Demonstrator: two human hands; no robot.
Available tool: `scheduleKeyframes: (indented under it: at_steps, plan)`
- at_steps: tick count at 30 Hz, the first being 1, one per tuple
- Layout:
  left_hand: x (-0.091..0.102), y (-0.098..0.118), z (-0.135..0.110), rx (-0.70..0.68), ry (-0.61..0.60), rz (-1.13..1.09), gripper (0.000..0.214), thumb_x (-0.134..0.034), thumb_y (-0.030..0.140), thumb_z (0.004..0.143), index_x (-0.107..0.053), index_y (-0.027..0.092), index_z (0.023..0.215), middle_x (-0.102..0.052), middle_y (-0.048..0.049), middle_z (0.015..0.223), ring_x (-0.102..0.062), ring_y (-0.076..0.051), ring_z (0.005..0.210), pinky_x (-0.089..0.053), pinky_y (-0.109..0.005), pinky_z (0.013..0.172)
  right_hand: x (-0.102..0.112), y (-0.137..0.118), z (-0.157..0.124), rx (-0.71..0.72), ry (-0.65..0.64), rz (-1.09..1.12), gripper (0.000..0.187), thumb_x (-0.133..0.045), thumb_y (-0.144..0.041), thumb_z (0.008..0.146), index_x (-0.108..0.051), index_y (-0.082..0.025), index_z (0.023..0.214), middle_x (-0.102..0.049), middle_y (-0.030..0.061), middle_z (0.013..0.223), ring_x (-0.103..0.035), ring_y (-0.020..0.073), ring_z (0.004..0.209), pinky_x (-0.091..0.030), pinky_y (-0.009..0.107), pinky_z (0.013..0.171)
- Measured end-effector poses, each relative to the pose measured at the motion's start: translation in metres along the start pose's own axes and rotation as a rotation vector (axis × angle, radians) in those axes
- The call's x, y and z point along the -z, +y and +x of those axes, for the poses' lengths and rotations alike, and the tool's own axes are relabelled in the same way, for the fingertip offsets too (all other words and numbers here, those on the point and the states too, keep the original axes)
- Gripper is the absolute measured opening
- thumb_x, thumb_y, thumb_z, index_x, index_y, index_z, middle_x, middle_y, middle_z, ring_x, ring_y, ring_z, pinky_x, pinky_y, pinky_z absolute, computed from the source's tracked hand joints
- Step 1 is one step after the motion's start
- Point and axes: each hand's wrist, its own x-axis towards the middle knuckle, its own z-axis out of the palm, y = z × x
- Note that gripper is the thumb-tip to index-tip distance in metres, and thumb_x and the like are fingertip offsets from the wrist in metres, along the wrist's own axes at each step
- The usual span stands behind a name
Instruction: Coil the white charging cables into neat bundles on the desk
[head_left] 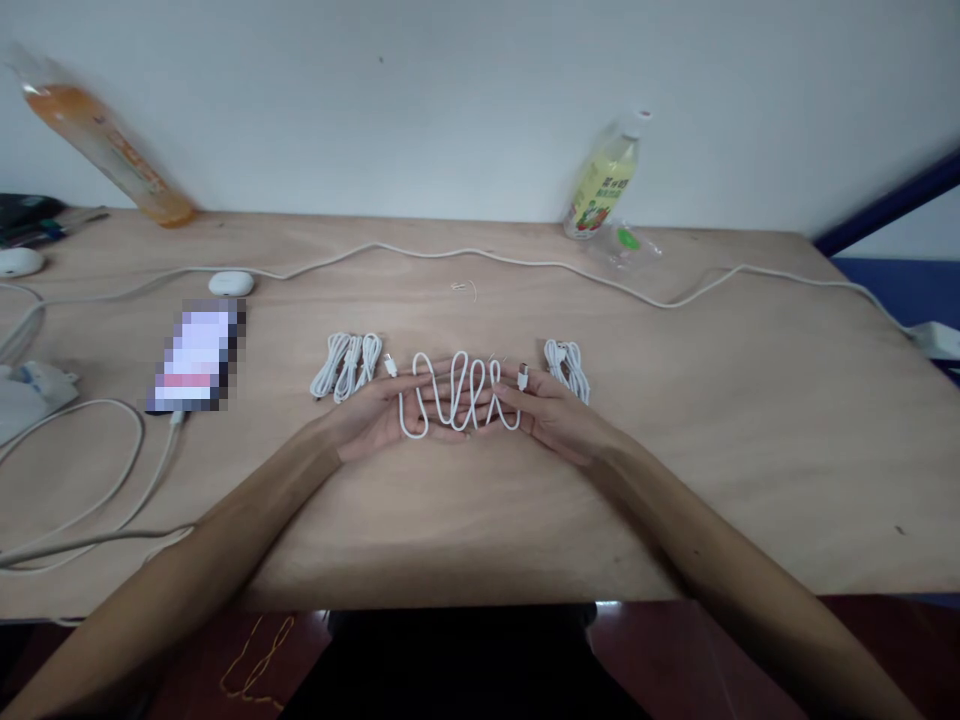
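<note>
A white cable [457, 395] lies folded in several zigzag loops at the middle of the wooden table [480, 500]. My left hand [379, 420] lies flat with its fingers stretched along the left loops, touching them. My right hand [555, 410] lies flat the same way against the right loops, by the cable's plug. A coiled white cable [347, 365] rests just left of the loops. Another coiled white cable [568, 367] rests just right of them.
A phone [196, 358] on a charging lead lies at the left, with a white case [231, 283] behind it. An orange bottle [105, 150] and a yellow bottle [604, 180] stand at the back. A long white cord [525, 262] crosses the table.
</note>
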Motion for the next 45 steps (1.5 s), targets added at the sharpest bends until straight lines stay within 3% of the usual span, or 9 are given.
scheduleKeyframes:
  at_steps: [5, 12, 24, 30, 35, 40, 45]
  plan:
    - [0.003, 0.0, -0.001, -0.001, -0.048, 0.005, 0.056, -0.042, 0.025, 0.116, -0.039, 0.018, 0.172, -0.069, -0.0199, 0.153, -0.069, -0.035, 0.138, -0.054, -0.053, 0.114, 0.001, -0.002, -0.001, -0.014, 0.017, -0.019, 0.029, -0.073, -0.026, 0.102, -0.069, -0.023, 0.131, -0.082, 0.0057, 0.111, -0.079, 0.0175, 0.089, -0.066, 0.03, 0.078]
    - [0.003, 0.0, -0.002, -0.021, -0.076, 0.006, 0.056, -0.042, 0.02, 0.114, -0.043, 0.018, 0.17, -0.068, -0.0195, 0.154, -0.068, -0.035, 0.14, -0.056, -0.051, 0.111, -0.001, -0.002, -0.001, -0.023, 0.01, -0.025, 0.025, -0.074, -0.032, 0.102, -0.072, -0.023, 0.125, -0.082, 0.0074, 0.113, -0.079, 0.0203, 0.095, -0.066, 0.033, 0.084]
    - [0.003, 0.0, -0.002, -0.019, -0.088, 0.002, 0.061, -0.043, 0.017, 0.111, -0.039, 0.016, 0.171, -0.066, -0.0214, 0.156, -0.067, -0.037, 0.141, -0.052, -0.055, 0.116, 0.004, 0.001, 0.002, -0.04, 0.065, 0.092, 0.022, -0.074, -0.022, 0.1, -0.072, -0.02, 0.122, -0.082, 0.0072, 0.107, -0.079, 0.02, 0.094, -0.067, 0.035, 0.082]
    - [-0.001, 0.001, -0.001, -0.016, -0.067, -0.014, 0.065, -0.043, 0.014, 0.109, -0.034, 0.016, 0.173, -0.066, -0.0225, 0.156, -0.069, -0.036, 0.139, -0.05, -0.054, 0.118, 0.006, -0.001, 0.001, -0.055, 0.045, 0.125, 0.021, -0.068, -0.021, 0.101, -0.072, -0.02, 0.121, -0.082, 0.0079, 0.102, -0.08, 0.0216, 0.093, -0.066, 0.036, 0.081]
    - [-0.004, 0.002, -0.001, -0.017, -0.083, -0.015, 0.069, -0.043, 0.012, 0.108, -0.03, 0.018, 0.175, -0.064, -0.0221, 0.158, -0.07, -0.036, 0.137, -0.05, -0.055, 0.118, 0.004, -0.006, 0.001, -0.067, -0.005, 0.104, 0.027, -0.064, -0.021, 0.099, -0.072, -0.019, 0.124, -0.084, 0.01, 0.109, -0.081, 0.0228, 0.095, -0.067, 0.036, 0.08]
    - [-0.005, 0.002, 0.0, -0.031, -0.095, -0.021, 0.072, -0.044, 0.01, 0.106, -0.028, 0.019, 0.176, -0.066, -0.0223, 0.156, -0.072, -0.037, 0.133, -0.051, -0.056, 0.116, 0.002, -0.006, 0.002, -0.056, 0.008, 0.083, 0.019, -0.063, -0.026, 0.1, -0.072, -0.02, 0.116, -0.084, 0.0106, 0.107, -0.081, 0.0246, 0.096, -0.066, 0.036, 0.079]
    - [-0.007, 0.003, -0.001, -0.031, -0.086, -0.013, 0.072, -0.043, 0.008, 0.105, -0.029, 0.018, 0.175, -0.066, -0.0222, 0.155, -0.073, -0.036, 0.132, -0.052, -0.055, 0.115, 0.003, -0.006, 0.002, -0.067, -0.007, 0.085, 0.024, -0.06, -0.027, 0.102, -0.07, -0.019, 0.123, -0.084, 0.0126, 0.112, -0.081, 0.0246, 0.098, -0.066, 0.036, 0.079]
